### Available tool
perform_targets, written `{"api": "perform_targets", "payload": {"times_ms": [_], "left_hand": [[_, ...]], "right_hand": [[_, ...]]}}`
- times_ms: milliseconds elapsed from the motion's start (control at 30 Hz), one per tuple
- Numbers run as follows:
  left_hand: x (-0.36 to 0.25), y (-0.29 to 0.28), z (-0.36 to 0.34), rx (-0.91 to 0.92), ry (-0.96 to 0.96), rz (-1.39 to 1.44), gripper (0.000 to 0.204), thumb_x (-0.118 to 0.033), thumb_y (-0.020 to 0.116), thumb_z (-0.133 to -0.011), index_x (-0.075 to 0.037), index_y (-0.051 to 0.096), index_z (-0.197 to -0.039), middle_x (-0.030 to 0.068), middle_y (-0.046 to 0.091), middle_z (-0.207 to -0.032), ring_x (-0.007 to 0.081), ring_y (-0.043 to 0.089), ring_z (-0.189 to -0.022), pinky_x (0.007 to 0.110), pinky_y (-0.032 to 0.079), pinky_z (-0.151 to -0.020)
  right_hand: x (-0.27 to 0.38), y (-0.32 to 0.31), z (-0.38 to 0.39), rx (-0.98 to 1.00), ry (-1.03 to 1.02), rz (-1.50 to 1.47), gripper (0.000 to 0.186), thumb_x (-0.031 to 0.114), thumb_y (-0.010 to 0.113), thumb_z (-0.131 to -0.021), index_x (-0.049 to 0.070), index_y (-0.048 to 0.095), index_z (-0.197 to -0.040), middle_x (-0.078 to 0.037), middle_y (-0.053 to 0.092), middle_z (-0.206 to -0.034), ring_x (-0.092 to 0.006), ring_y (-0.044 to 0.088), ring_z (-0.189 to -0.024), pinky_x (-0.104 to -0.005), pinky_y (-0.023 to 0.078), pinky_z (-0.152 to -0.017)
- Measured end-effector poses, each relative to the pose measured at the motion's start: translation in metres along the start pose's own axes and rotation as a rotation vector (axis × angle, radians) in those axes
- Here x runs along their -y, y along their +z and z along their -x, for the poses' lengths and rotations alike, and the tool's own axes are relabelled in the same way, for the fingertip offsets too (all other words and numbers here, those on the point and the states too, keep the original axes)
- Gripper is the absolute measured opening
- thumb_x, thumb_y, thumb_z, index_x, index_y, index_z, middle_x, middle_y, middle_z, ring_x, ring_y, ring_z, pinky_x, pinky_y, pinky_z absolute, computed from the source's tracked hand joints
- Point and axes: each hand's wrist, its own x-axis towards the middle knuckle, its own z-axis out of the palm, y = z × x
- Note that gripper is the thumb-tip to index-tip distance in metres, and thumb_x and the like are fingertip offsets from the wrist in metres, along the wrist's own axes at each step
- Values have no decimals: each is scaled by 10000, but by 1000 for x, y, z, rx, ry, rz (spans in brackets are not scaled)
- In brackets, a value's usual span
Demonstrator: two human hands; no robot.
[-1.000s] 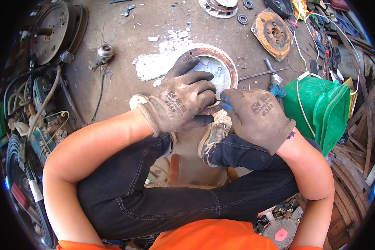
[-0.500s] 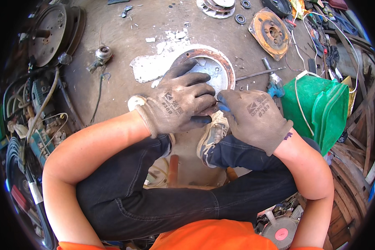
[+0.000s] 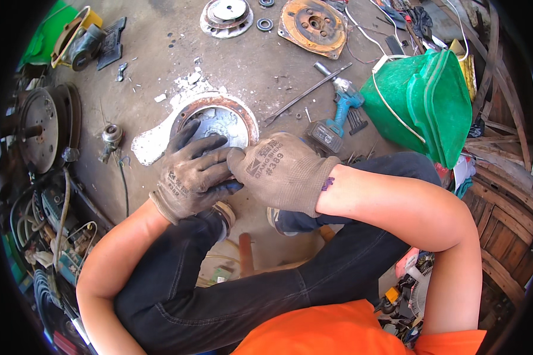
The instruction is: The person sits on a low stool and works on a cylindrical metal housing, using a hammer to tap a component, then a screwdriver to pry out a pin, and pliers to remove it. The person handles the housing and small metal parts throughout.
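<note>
My left hand (image 3: pixel 196 179), in a grey-brown work glove with dark fingers, is over the near edge of a round metal cover (image 3: pixel 250 131) with a rusty flange and a white coating. Its outer fingers are bent and apart. Thumb and forefinger close together beside my right hand, and what they hold is hidden. My right hand (image 3: pixel 281 173), gloved the same way, is closed with its fingers curled out of sight. Its thumb side touches the left fingertips. The small thing between the hands cannot be made out. Flakes of white material (image 3: pixel 193 77) lie beyond the cover.
To the right lie a teal cordless impact wrench (image 3: pixel 342 112), a metal rod (image 3: pixel 308 94) and a green bucket (image 3: pixel 417 103). An orange-rusty flange plate (image 3: pixel 315 25), a bearing (image 3: pixel 265 24) and a stacked disc part (image 3: pixel 226 16) are farther off. Rusty wheels (image 3: pixel 41 127) and cables stand left.
The view has shifted, so the floor items sit farther left and lower. My right hand has turned, its fingers now curled out of sight. Both hands remain together near the cover.
</note>
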Motion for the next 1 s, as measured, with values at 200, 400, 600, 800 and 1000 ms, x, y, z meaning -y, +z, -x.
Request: {"api": "perform_targets", "payload": {"times_ms": [200, 400, 600, 800, 1000], "left_hand": [[0, 3, -2, 20, 18, -6, 413, -350, 838, -690, -169, 758, -1053, 1, 729, -1165, 250, 652, -1152, 556, 422, -1087], [0, 3, 7, 25, -1, 10, 353, -334, 856, -719, -148, 772, -1007, 22, 738, -1130, 262, 670, -1100, 534, 438, -1058], [-7, 0, -7, 6, 13, -38, 345, -299, 869, -726, -128, 776, -1012, 24, 752, -1106, 276, 688, -1046, 490, 455, -1028], [-11, 7, -11, 37, -13, -44, 396, -278, 888, -685, -97, 750, -1008, 57, 748, -1100, 292, 689, -992, 514, 448, -1053], [-14, 6, -11, 61, -36, -51, 389, -274, 887, -704, -104, 766, -1032, 75, 755, -1102, 302, 698, -945, 519, 452, -1049]], "right_hand": [[-2, 4, 6, -50, -11, -10, 298, 145, 598, -875, -51, 595, -1100, -209, 716, -822, -350, 741, -788, -451, 577, -687], [-6, -93, 46, -424, -13, 204, 409, 154, 656, -910, -55, 605, -1259, -186, 723, -887, -283, 742, -810, -380, 579, -675], [-65, -110, 181, -979, 363, -314, 303, 150, 616, -1012, -30, 658, -1252, -95, 720, -1024, -153, 697, -882, -303, 572, -815], [-128, 109, 290, -620, 1240, -713, 325, 278, 651, -968, 5, 701, -1137, -151, 733, -1028, -188, 693, -871, -370, 548, -785], [-131, 304, 259, -196, 1752, -601, 622, 496, 662, -903, 11, 601, -1287, -262, 674, -1239, -421, 630, -1195, -494, 493, -1002]]}}
